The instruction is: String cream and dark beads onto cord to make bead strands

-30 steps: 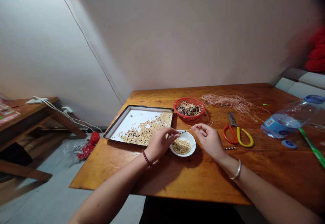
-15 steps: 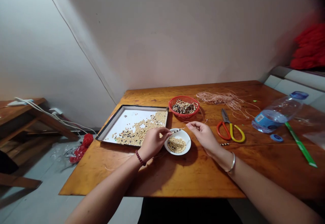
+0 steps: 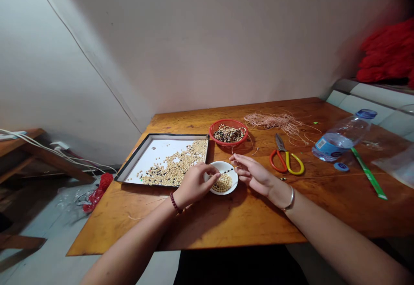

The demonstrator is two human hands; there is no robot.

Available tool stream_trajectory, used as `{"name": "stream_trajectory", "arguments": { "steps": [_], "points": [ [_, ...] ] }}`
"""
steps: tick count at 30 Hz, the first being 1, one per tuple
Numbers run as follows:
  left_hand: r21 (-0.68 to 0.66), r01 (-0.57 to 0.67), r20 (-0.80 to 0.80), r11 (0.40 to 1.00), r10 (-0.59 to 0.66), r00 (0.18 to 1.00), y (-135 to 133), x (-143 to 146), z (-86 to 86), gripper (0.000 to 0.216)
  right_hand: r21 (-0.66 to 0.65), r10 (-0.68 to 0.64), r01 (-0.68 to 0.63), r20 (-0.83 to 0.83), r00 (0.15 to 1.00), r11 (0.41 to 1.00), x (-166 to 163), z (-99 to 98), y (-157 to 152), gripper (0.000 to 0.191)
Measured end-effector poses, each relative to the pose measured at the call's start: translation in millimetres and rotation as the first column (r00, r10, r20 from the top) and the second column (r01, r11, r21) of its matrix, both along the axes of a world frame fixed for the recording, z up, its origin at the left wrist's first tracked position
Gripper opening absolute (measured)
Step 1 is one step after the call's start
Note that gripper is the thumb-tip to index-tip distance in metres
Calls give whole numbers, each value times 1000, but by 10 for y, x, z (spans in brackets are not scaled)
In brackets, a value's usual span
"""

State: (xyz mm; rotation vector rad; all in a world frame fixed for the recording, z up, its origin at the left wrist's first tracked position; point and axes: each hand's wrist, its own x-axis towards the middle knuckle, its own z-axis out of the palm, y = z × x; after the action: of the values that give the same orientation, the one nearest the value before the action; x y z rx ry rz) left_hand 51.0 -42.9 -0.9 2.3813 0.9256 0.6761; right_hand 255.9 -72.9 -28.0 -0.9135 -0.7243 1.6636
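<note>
A thin string of dark beads (image 3: 229,170) stretches between my hands, above a white bowl (image 3: 235,185) of cream beads. My left hand (image 3: 196,180) is closed at the bowl's left side, thumb and fingertips pinched on the string's left end. On the other side, my right hand (image 3: 257,176) holds the string's right end between thumb and fingers, its index finger raised. Left of the bowl lies a black-edged white tray (image 3: 155,149) with many cream and dark beads. Behind the bowl stands a red basket (image 3: 213,139) filled with strung beads.
Scissors (image 3: 281,143) with red and yellow handles lie right of my right hand. Farther back is a tangle of pink cord (image 3: 274,121). A water bottle (image 3: 343,136), its blue cap (image 3: 341,167) and a green strip (image 3: 368,175) lie at the right.
My right hand has turned, its index finger lifting away from the others. My left fingertips have lowered toward the bowl. The whole view has shifted slightly.
</note>
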Motion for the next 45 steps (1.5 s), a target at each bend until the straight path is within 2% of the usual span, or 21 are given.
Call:
{"name": "stream_trajectory", "arguments": {
  "steps": [6,12,18,22,26,29,35,45],
  "points": [
    [-16,-60,-27,998,59,998,22,3,-41,26,19,69,-70,5,998,997,-26,23,-38,28],
    [-56,-70,-48,996,67,997,57,-3,-56,26,4,38,-38,13,999,999,-7,25,-24,26],
    [-172,-53,-43,984,46,998,99,-7,-11,30,17,29,-29,14,999,999,20,52,-34,26],
    [-261,5,5,965,-4,1000,126,-19,-22,30,8,18,-17,-11,1000,1000,19,44,-26,25],
    [-360,57,40,931,-45,998,143,-30,-42,30,-2,84,-84,-76,994,996,2,6,-11,23],
    [-398,50,34,916,-40,999,150,-29,-37,33,-24,106,-109,-97,990,994,-11,-8,-11,23],
    [-428,32,39,903,-17,999,157,-23,-39,33,-45,123,-129,-126,984,991,-5,12,-26,22],
    [-467,26,49,884,-3,999,161,-36,-23,31,-9,133,-136,-135,982,991,18,38,-24,21]
  ]
}}
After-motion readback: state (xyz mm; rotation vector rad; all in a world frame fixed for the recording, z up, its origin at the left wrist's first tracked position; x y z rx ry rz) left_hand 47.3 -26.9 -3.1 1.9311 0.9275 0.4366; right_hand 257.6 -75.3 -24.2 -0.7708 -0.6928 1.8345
